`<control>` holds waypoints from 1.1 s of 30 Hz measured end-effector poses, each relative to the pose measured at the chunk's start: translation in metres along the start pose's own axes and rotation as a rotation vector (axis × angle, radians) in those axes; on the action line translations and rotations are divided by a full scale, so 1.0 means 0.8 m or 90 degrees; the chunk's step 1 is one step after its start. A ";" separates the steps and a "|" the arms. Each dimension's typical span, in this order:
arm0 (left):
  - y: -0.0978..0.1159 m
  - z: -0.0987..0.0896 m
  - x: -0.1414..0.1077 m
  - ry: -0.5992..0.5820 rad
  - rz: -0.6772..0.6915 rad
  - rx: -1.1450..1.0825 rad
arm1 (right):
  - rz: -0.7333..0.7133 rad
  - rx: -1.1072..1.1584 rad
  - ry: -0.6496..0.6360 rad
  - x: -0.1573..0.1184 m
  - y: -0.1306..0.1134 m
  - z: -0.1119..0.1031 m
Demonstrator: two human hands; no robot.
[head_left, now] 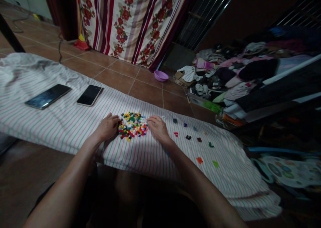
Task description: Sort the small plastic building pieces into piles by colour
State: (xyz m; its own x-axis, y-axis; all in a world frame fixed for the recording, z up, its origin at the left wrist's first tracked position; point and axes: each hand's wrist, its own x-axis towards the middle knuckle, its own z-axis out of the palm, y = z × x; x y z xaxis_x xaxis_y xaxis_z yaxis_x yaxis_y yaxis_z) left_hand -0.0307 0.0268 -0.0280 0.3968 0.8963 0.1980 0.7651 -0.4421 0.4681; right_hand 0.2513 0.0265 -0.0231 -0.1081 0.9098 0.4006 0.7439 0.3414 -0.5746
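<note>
A mixed pile of small coloured pieces [132,125], in red, yellow, green, white and other colours, lies spread on the striped cloth [85,127]. My left hand [108,127] rests against the pile's left edge, fingers loosely bent and touching its border. On the opposite side, my right hand [158,128] has its fingers stretched toward the pile's right edge. I see nothing held in either hand, though the undersides of the fingers are hidden. Right of my right hand, small single-colour groups sit apart, among them red pieces [176,134], black pieces [188,137], orange pieces [199,160] and lime green pieces [215,163].
Two dark-screened devices, a larger one [48,96] and a phone [89,95], lie on the cloth to the left. Beyond it are a tiled floor, a purple basin [161,76], a floral curtain [125,23] and a heap of clothes [225,67].
</note>
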 end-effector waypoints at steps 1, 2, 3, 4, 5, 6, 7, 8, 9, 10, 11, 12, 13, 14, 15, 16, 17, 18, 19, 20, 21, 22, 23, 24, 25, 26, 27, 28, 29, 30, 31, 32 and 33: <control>0.000 0.000 0.000 -0.002 0.002 -0.001 | -0.015 0.006 -0.019 -0.001 -0.012 0.006; 0.000 0.000 0.000 -0.004 0.003 -0.004 | -0.028 0.008 -0.043 -0.002 -0.024 0.012; 0.000 0.000 0.000 -0.006 0.006 -0.007 | -0.042 0.009 -0.068 -0.002 -0.035 0.017; 0.000 0.000 0.000 -0.008 0.011 -0.012 | -0.056 0.006 -0.093 -0.002 -0.045 0.023; 0.001 0.000 0.000 -0.011 0.017 -0.015 | -0.069 -0.004 -0.114 -0.002 -0.054 0.028; 0.002 -0.001 -0.001 -0.015 0.023 -0.018 | -0.083 -0.018 -0.132 -0.002 -0.062 0.033; 0.003 -0.002 -0.001 -0.021 0.027 -0.018 | -0.094 -0.036 -0.147 -0.002 -0.069 0.037; 0.005 -0.004 -0.001 -0.029 0.029 -0.019 | -0.102 -0.056 -0.161 -0.002 -0.075 0.041; 0.007 -0.005 -0.001 -0.039 0.029 -0.020 | -0.107 -0.077 -0.175 -0.001 -0.081 0.044; 0.008 -0.007 -0.001 -0.051 0.028 -0.023 | -0.109 -0.097 -0.190 0.000 -0.086 0.047; 0.010 -0.009 -0.001 -0.063 0.026 -0.027 | -0.108 -0.116 -0.209 0.001 -0.090 0.048; 0.011 -0.011 -0.001 -0.074 0.023 -0.031 | -0.105 -0.133 -0.228 0.002 -0.095 0.049; 0.013 -0.013 -0.001 -0.083 0.021 -0.034 | -0.100 -0.149 -0.247 0.004 -0.099 0.050; 0.014 -0.014 -0.001 -0.090 0.019 -0.034 | -0.093 -0.165 -0.263 0.005 -0.102 0.050; 0.015 -0.015 -0.001 -0.094 0.016 -0.033 | -0.086 -0.181 -0.275 0.007 -0.105 0.049; 0.015 -0.016 -0.001 -0.098 0.014 -0.032 | -0.079 -0.195 -0.284 0.009 -0.108 0.049; 0.015 -0.016 -0.001 -0.101 0.013 -0.031 | -0.074 -0.208 -0.289 0.011 -0.110 0.049; 0.015 -0.016 -0.001 -0.103 0.012 -0.031 | -0.071 -0.218 -0.291 0.012 -0.111 0.049; 0.015 -0.016 -0.001 -0.103 0.013 -0.032 | -0.070 -0.227 -0.292 0.014 -0.112 0.048; 0.015 -0.015 -0.002 -0.100 0.013 -0.032 | -0.070 -0.234 -0.290 0.014 -0.113 0.049; 0.014 -0.014 -0.002 -0.095 0.015 -0.033 | -0.070 -0.241 -0.288 0.015 -0.113 0.049; 0.013 -0.013 -0.002 -0.088 0.017 -0.032 | -0.069 -0.249 -0.284 0.015 -0.114 0.049; 0.013 -0.013 -0.002 -0.081 0.018 -0.032 | -0.068 -0.257 -0.282 0.016 -0.114 0.049; 0.012 -0.012 -0.002 -0.076 0.018 -0.031 | -0.066 -0.266 -0.280 0.016 -0.114 0.050; 0.012 -0.011 -0.002 -0.072 0.017 -0.031 | -0.065 -0.273 -0.278 0.016 -0.115 0.050; 0.012 -0.010 -0.002 -0.070 0.018 -0.030 | -0.064 -0.278 -0.278 0.016 -0.115 0.050; 0.011 -0.010 -0.002 -0.068 0.020 -0.030 | -0.062 -0.279 -0.278 0.016 -0.115 0.051; 0.011 -0.009 -0.002 -0.066 0.024 -0.029 | -0.060 -0.275 -0.278 0.017 -0.116 0.051; 0.010 -0.009 -0.002 -0.063 0.029 -0.029 | -0.058 -0.268 -0.278 0.017 -0.116 0.052; 0.010 -0.008 -0.002 -0.058 0.034 -0.029 | -0.054 -0.258 -0.279 0.018 -0.117 0.052; 0.009 -0.008 -0.001 -0.052 0.037 -0.028 | -0.049 -0.247 -0.280 0.018 -0.117 0.053; 0.009 -0.007 -0.001 -0.046 0.037 -0.029 | -0.041 -0.237 -0.280 0.019 -0.117 0.053; 0.008 -0.007 -0.002 -0.040 0.036 -0.030 | -0.034 -0.228 -0.280 0.018 -0.118 0.054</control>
State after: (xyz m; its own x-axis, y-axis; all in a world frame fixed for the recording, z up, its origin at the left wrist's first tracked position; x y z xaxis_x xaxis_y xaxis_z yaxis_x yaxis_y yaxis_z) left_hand -0.0291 0.0231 -0.0204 0.4706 0.8656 0.1713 0.7166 -0.4882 0.4982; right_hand 0.1515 0.0178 0.0063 -0.3590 0.9323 0.0441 0.8987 0.3580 -0.2532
